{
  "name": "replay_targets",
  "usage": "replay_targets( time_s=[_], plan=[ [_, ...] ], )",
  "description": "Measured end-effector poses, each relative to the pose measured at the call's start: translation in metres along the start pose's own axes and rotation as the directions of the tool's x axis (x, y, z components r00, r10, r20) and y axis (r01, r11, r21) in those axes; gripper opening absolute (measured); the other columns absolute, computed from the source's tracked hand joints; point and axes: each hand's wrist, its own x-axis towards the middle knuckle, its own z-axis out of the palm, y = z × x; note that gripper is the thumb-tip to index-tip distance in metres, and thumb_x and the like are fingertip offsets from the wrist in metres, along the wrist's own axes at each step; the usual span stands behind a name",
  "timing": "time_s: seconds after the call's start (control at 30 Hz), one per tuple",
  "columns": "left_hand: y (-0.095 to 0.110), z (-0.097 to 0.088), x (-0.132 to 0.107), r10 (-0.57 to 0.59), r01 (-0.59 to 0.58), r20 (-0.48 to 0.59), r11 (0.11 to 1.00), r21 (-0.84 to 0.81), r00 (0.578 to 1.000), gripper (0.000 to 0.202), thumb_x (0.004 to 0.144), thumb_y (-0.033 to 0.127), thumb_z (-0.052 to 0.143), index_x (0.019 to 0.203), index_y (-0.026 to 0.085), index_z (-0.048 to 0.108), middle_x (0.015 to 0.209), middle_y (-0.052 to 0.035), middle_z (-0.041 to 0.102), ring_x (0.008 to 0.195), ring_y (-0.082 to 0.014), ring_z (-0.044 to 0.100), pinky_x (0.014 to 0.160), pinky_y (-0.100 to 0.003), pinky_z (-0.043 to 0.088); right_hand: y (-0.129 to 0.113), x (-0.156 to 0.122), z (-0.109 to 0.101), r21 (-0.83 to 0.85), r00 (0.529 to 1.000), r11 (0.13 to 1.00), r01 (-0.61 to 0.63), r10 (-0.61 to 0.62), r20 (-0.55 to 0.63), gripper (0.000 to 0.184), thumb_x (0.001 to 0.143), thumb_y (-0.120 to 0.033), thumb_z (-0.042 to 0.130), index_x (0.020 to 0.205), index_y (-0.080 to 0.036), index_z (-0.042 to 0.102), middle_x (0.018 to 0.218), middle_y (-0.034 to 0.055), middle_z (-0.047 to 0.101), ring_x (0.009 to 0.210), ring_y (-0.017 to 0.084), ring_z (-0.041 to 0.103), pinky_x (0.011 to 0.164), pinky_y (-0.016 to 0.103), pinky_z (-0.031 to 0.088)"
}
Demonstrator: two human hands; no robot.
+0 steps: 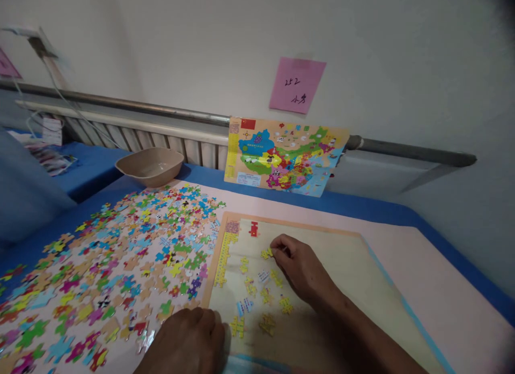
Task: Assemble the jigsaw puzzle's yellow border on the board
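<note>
My right hand (300, 264) is over the puzzle board (322, 245), thumb and forefinger pinched on a yellow puzzle piece (266, 253). Loose yellow pieces (266, 295) and a white piece with print (263, 277) lie below it on the board. A red piece (254, 229) sits near the top left, beside a joined strip of yellow pieces (222, 264) along the left border. At the board's lower left edge rests my left hand (187, 339), knuckles up and fingers curled; its fingertips are hidden, so what they hold, if anything, does not show.
Many mixed puzzle pieces (148, 245) spread over the left side of the table. Behind them stands a beige plastic basin (155, 167). A printed map picture (281, 156) leans against the wall rail (181, 114), beneath a pink note (298, 85).
</note>
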Motion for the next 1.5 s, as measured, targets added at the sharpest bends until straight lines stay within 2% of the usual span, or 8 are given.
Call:
replay_targets(
  time_s=[0.17, 0.23, 0.33, 0.43, 0.57, 0.87, 1.07, 1.5],
  plan=[
    [0.0, 0.004, 0.001, 0.016, -0.016, -0.008, 1.0, 0.003, 1.0, 0.007, 0.094, 0.014, 0.067, 0.096, 0.021, 0.07, 0.087, -0.0041, 0.073, 0.074, -0.0254, 0.071, 0.061, -0.036, 0.053, -0.006, -0.003, -0.004, -0.222, 0.997, 0.972, 0.08, -0.078, 0.017, 0.018, 0.099, -0.023, 0.048, 0.089, -0.023, 0.063, 0.096, 0.0043, 0.065, 0.083, 0.021, 0.059, 0.076, 0.033, 0.04],
    [0.0, 0.008, 0.0, 0.018, -0.018, -0.04, 1.0, 0.008, 0.999, 0.007, 0.095, 0.015, 0.067, 0.094, 0.021, 0.069, 0.086, -0.0036, 0.073, 0.073, -0.0251, 0.07, 0.06, -0.036, 0.052, -0.013, -0.007, -0.005, -0.248, 0.987, 0.957, 0.151, -0.131, 0.099, 0.017, 0.1, -0.02, 0.048, 0.091, -0.023, 0.063, 0.1, 0.0044, 0.064, 0.086, 0.02, 0.059, 0.077, 0.032, 0.04],
    [0.0, 0.011, -0.001, 0.02, -0.02, -0.068, 1.0, 0.007, 0.997, 0.006, 0.095, 0.016, 0.067, 0.092, 0.021, 0.068, 0.085, -0.0032, 0.072, 0.07, -0.0242, 0.069, 0.059, -0.035, 0.051, -0.025, -0.014, -0.005, -0.195, 0.929, 0.941, 0.277, -0.211, 0.304, 0.009, 0.096, -0.018, 0.057, 0.093, -0.023, 0.064, 0.102, 0.0028, 0.064, 0.092, 0.019, 0.061, 0.08, 0.03, 0.04],
    [-0.001, 0.011, 0.0, 0.023, -0.022, -0.076, 1.0, 0.018, 0.997, 0.006, 0.093, 0.016, 0.068, 0.09, 0.021, 0.068, 0.083, -0.0031, 0.072, 0.069, -0.0228, 0.068, 0.059, -0.033, 0.049, -0.035, -0.02, -0.002, -0.212, 0.89, 0.932, 0.293, -0.185, 0.416, 0.015, 0.089, -0.018, 0.069, 0.103, -0.023, 0.067, 0.106, 0.0021, 0.065, 0.094, 0.02, 0.061, 0.081, 0.031, 0.039],
    [-0.001, 0.01, 0.001, 0.038, -0.033, -0.108, 0.999, 0.043, 0.993, 0.006, 0.092, 0.015, 0.067, 0.088, 0.019, 0.067, 0.08, -0.0033, 0.071, 0.067, -0.0202, 0.065, 0.059, -0.03, 0.046, -0.041, -0.022, 0.002, -0.262, 0.875, 0.919, 0.294, -0.148, 0.461, 0.019, 0.087, -0.019, 0.071, 0.105, -0.022, 0.068, 0.108, 0.0033, 0.065, 0.097, 0.022, 0.061, 0.082, 0.032, 0.039],
    [-0.001, 0.008, 0.002, 0.014, -0.012, -0.112, 1.0, 0.013, 0.994, 0.008, 0.092, 0.013, 0.069, 0.088, 0.02, 0.069, 0.081, -0.0043, 0.073, 0.069, -0.0246, 0.07, 0.059, -0.035, 0.051, -0.037, -0.022, 0.009, -0.319, 0.889, 0.898, 0.302, -0.144, 0.435, 0.018, 0.084, -0.017, 0.069, 0.101, -0.022, 0.065, 0.107, 0.0033, 0.066, 0.093, 0.021, 0.057, 0.078, 0.033, 0.035],
    [0.0, 0.002, 0.002, 0.018, -0.018, -0.029, 1.0, -0.002, 0.999, 0.004, 0.095, 0.016, 0.07, 0.094, 0.021, 0.069, 0.088, -0.0045, 0.074, 0.073, -0.0277, 0.073, 0.06, -0.038, 0.055, -0.037, -0.023, 0.011, -0.28, 0.914, 0.931, 0.233, -0.111, 0.391, 0.02, 0.081, -0.017, 0.071, 0.098, -0.022, 0.062, 0.102, 0.0013, 0.064, 0.088, 0.02, 0.054, 0.076, 0.032, 0.032],
    [0.0, 0.012, 0.0, 0.021, -0.021, -0.169, 1.0, 0.002, 0.985, 0.008, 0.09, 0.014, 0.07, 0.086, 0.02, 0.067, 0.08, -0.0033, 0.072, 0.067, -0.0209, 0.067, 0.058, -0.031, 0.045, -0.042, -0.023, 0.011, -0.178, 0.943, 0.969, 0.174, -0.112, 0.314, 0.012, 0.087, -0.011, 0.063, 0.085, -0.022, 0.056, 0.092, -0.0002, 0.063, 0.08, 0.017, 0.053, 0.072, 0.029, 0.033]
  ],
)
